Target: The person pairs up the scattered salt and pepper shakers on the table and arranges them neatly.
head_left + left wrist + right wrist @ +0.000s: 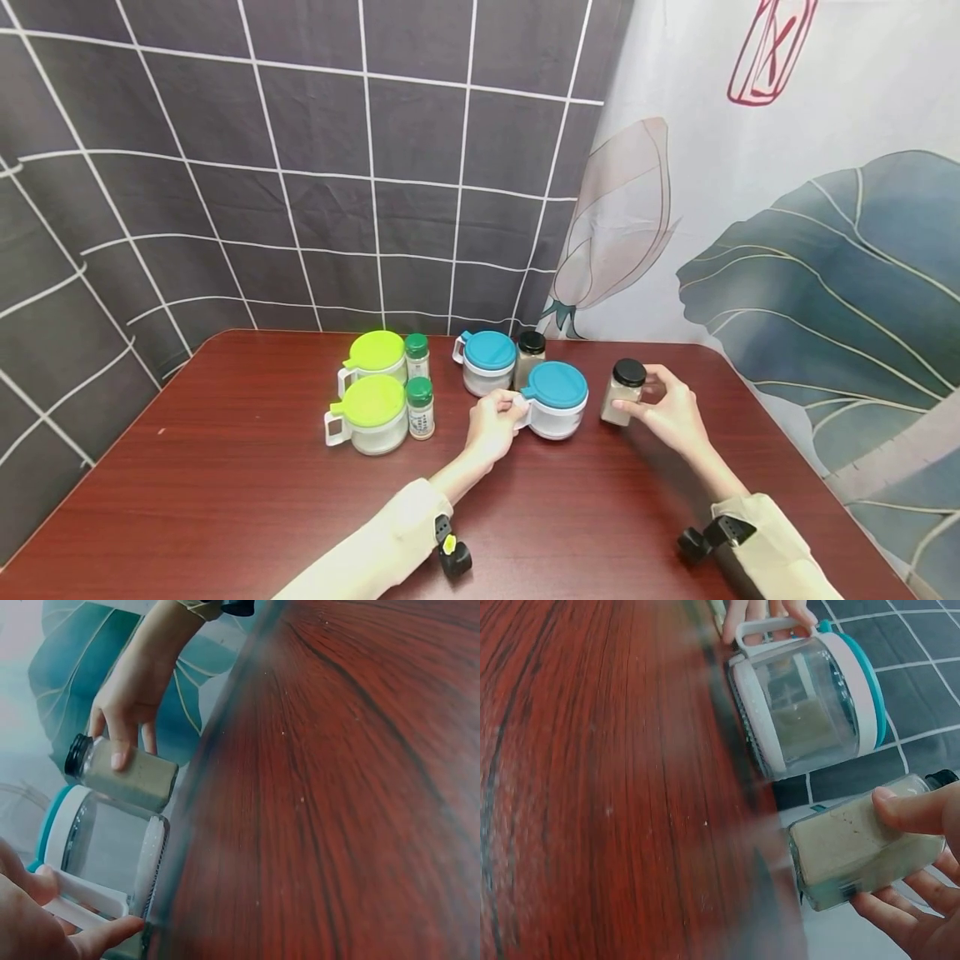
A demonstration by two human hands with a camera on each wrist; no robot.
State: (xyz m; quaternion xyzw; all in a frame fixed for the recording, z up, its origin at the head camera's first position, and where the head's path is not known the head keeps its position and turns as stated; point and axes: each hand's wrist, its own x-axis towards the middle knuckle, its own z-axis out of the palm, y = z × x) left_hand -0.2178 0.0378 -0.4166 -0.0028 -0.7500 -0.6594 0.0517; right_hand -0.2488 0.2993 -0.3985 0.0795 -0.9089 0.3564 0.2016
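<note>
My left hand [491, 427] pinches the white handle of a clear seasoning jar with a blue lid [557, 387], near the middle of the table. To its right, my right hand [671, 412] grips a square spice bottle [618, 403] with a black cap between thumb and fingers. Pale powder fills much of this bottle [847, 847] in the right wrist view. A small gap separates bottle and jar. Behind the held jar stand a second blue-lidded jar [487, 357] and another black-capped bottle [528, 363], partly hidden by it.
Left of my hands, two jars with lime-green lids stand one behind the other, the front jar [375, 412] nearer me. Beside them are two green-capped shakers, the front shaker [421, 408] labelled. The reddish-brown table [247, 500] meets a dark gridded cloth [315, 208] at the back.
</note>
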